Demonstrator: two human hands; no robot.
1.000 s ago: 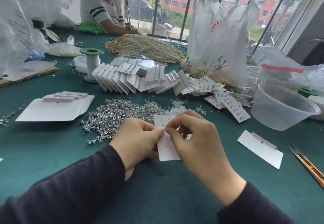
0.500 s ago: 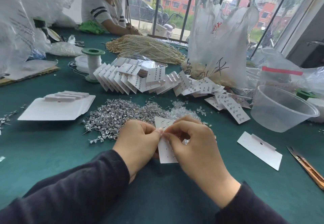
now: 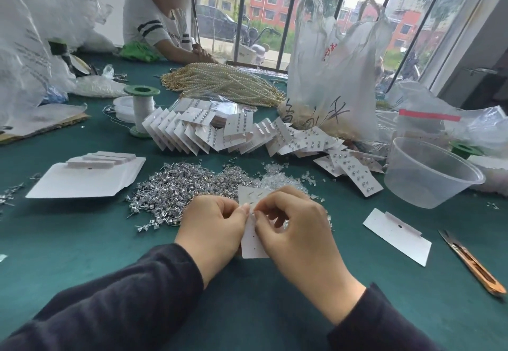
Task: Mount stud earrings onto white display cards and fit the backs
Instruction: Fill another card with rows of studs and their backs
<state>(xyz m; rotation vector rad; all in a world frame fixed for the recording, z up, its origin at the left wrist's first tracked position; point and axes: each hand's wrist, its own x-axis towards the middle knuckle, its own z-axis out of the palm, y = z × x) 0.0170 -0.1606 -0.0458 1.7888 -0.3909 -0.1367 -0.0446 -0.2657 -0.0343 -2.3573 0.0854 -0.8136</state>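
1. The white card [image 3: 254, 243] is held between both hands above the green table [image 3: 82, 240]. Its long axis runs away from the person, top edge toward the heap of silver studs [image 3: 176, 196], bottom edge toward the sleeves, and it leans slightly to the left.
2. The left hand [image 3: 213, 229] is closed on the card's left edge, thumb and forefinger pinched against it about a third of the way down.
3. The right hand [image 3: 297, 229] is closed too, its fingertips [image 3: 258, 214] pinched on the card right opposite the left thumb – the two pinches nearly touch. Whether a stud or a back sits between those fingertips is too small to make out.
4. The card's right side is hidden behind the right hand; a few small holes show on its lower part and a couple of faint marks near its top.
5. Just beyond the hands, a patch of clear backs [image 3: 280, 180] lies beside the studs.
6. Further back, filled cards [image 3: 220, 130] lie fanned in a row – a blank card [image 3: 397, 236] lies well to the right, near a clear tub [image 3: 428, 174] and snips [image 3: 472, 265].
7. A stack of blank cards [image 3: 88, 177] lies to the left.
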